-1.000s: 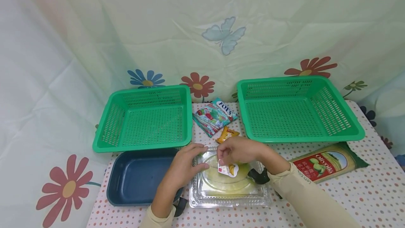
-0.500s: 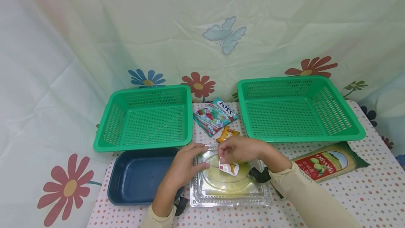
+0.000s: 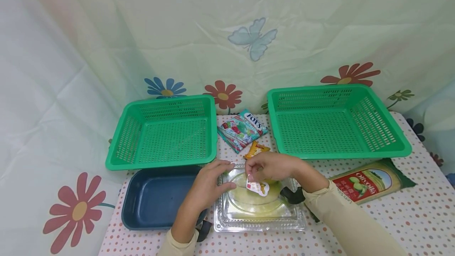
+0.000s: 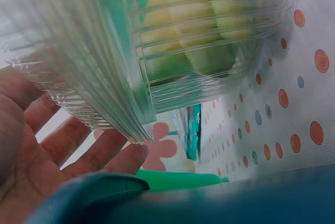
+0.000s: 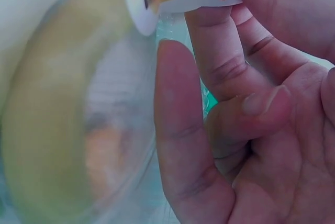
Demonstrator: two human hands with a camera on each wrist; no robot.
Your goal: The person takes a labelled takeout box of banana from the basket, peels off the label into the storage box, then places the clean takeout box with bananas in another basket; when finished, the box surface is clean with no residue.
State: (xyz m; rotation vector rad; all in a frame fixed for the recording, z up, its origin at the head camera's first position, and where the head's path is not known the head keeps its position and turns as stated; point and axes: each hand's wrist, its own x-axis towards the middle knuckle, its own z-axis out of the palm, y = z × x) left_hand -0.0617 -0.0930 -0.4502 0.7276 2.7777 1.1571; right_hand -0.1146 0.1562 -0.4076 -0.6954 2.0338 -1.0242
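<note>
One small white packet [image 3: 257,188] with a yellow banana print.

My left hand [image 3: 207,185] rests against a clear, glossy, ribbed plastic container [image 3: 259,214]; its walls are thin and transparent. My right-hand fingers [image 5: 209,51] pinch a smooth white printed label [image 3: 257,187] with a slight sheen. The two green baskets [image 3: 163,133] are perforated matt plastic. The dark blue tray [image 3: 153,198] is smooth plastic with a dull finish. The sweet packets [image 3: 241,129] are glossy printed foil. The worktop [image 3: 408,212] carries a dotted cloth; the backdrop is creased fabric.
</note>
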